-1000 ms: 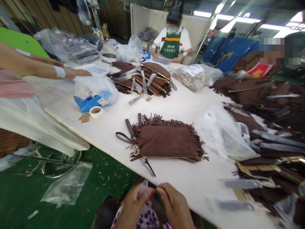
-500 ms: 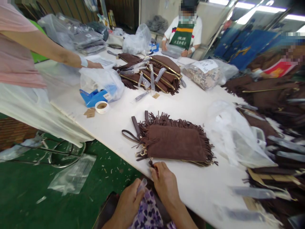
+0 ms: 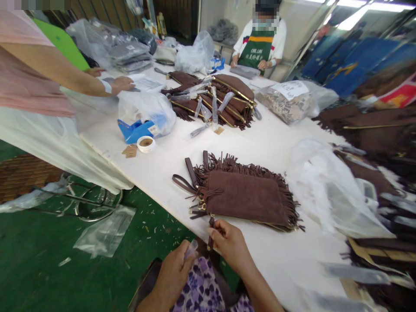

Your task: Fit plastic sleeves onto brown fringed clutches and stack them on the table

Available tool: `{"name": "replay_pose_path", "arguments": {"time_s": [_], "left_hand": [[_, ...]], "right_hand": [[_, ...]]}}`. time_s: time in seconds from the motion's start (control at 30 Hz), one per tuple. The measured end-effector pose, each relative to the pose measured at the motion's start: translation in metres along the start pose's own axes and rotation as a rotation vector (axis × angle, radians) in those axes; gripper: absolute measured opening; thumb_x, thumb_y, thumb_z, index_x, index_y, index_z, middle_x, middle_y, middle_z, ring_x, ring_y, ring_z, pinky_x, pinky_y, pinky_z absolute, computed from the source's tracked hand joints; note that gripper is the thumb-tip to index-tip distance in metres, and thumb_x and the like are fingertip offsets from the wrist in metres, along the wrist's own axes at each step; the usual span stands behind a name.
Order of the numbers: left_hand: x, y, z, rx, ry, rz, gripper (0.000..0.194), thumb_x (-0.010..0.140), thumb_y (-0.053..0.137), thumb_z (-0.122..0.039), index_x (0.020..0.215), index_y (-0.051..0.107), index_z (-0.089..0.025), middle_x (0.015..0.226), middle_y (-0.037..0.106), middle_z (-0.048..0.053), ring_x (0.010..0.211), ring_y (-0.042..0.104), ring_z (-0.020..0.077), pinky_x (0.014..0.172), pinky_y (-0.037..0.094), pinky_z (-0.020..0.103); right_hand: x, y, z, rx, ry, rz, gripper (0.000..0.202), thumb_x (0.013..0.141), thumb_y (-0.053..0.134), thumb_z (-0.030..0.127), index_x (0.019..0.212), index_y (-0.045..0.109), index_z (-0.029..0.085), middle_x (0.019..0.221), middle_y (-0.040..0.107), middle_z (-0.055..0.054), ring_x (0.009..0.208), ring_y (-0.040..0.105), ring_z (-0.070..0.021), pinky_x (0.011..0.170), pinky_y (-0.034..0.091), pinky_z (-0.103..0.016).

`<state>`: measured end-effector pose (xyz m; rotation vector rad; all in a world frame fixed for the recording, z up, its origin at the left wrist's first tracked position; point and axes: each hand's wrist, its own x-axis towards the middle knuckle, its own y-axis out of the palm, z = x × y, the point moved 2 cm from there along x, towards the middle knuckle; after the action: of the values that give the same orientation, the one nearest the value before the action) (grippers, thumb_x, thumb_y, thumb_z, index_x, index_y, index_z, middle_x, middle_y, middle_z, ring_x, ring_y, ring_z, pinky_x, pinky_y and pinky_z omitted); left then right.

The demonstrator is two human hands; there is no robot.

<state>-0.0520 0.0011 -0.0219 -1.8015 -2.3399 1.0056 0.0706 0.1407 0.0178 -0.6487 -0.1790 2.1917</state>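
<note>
A brown fringed bag [image 3: 245, 195] lies flat on the white table [image 3: 172, 186], its loop strap and metal rings toward the left. At the table's near edge my right hand [image 3: 229, 242] pinches a short dark brown strap [image 3: 211, 236] that hangs by the bag's lower left corner. Over my lap, my left hand [image 3: 177, 264] is closed on a small clear plastic sleeve [image 3: 191, 249]. The two hands are apart, with the strap between them.
Brown bags with gold zips [image 3: 227, 102] are piled farther back. A blue tape dispenser [image 3: 136, 130] and tape roll [image 3: 146, 144] stand left. White plastic [image 3: 325, 186] and more bags lie right. Two people are across and left.
The view has shifted slightly left, so things appear farther right. In my right hand, the dark strap now hangs down in plainer sight. The person at the left has drawn an arm back.
</note>
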Motion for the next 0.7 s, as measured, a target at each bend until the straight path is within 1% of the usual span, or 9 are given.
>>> {"name": "replay_pose_path", "arguments": {"time_s": [0.1,0.2,0.33,0.47,0.57,0.7], "left_hand": [[0.0,-0.002,0.001,0.026,-0.003,0.013,0.022,0.093,0.039,-0.039,0.081,0.049,-0.022,0.073,0.059,-0.001,0.07,0.056,0.0187,0.065,0.036,0.027],[-0.001,-0.003,0.002,0.023,-0.001,0.016,0.023,0.094,0.039,-0.04,0.081,0.048,-0.023,0.074,0.059,-0.001,0.07,0.056,0.0185,0.065,0.035,0.027],[-0.002,-0.002,0.003,0.025,0.006,0.034,0.02,0.093,0.04,-0.038,0.085,0.049,-0.023,0.078,0.062,-0.001,0.073,0.058,0.0192,0.066,0.036,0.027],[-0.003,-0.001,0.003,0.022,0.029,0.045,0.017,0.093,0.04,-0.035,0.086,0.051,-0.023,0.081,0.063,0.001,0.075,0.059,0.0198,0.068,0.037,0.027],[-0.002,0.001,0.002,0.001,0.036,0.049,0.02,0.094,0.039,-0.037,0.086,0.052,-0.023,0.081,0.063,0.001,0.075,0.058,0.0198,0.068,0.037,0.027],[0.001,0.003,-0.003,-0.06,0.012,0.071,0.021,0.093,0.042,-0.039,0.085,0.053,-0.022,0.079,0.063,0.0,0.073,0.057,0.0192,0.066,0.037,0.026]], "right_hand": [[0.002,0.004,-0.004,0.355,0.111,0.123,0.024,0.081,0.06,0.04,0.074,0.055,0.018,0.054,0.055,0.005,0.046,0.049,-0.0102,0.047,0.034,-0.021],[0.002,0.008,-0.005,0.538,0.153,0.173,0.033,0.077,0.066,0.048,0.076,0.055,0.017,0.066,0.062,0.001,0.05,0.051,-0.0086,0.047,0.036,-0.019],[0.002,0.017,-0.006,0.65,0.153,0.167,0.038,0.074,0.069,0.05,0.075,0.051,0.017,0.071,0.064,-0.001,0.048,0.048,-0.0061,0.045,0.034,-0.017],[0.004,0.029,-0.01,0.724,0.134,0.11,0.037,0.074,0.07,0.048,0.075,0.047,0.018,0.072,0.063,0.001,0.046,0.045,-0.0044,0.043,0.031,-0.016],[0.004,0.035,-0.013,0.73,0.123,0.087,0.035,0.076,0.069,0.046,0.075,0.048,0.018,0.073,0.063,0.001,0.046,0.044,-0.004,0.043,0.031,-0.016],[0.003,0.037,-0.017,0.703,0.109,0.075,0.033,0.078,0.067,0.045,0.076,0.05,0.018,0.072,0.062,0.001,0.048,0.045,-0.0048,0.045,0.033,-0.017]]}}
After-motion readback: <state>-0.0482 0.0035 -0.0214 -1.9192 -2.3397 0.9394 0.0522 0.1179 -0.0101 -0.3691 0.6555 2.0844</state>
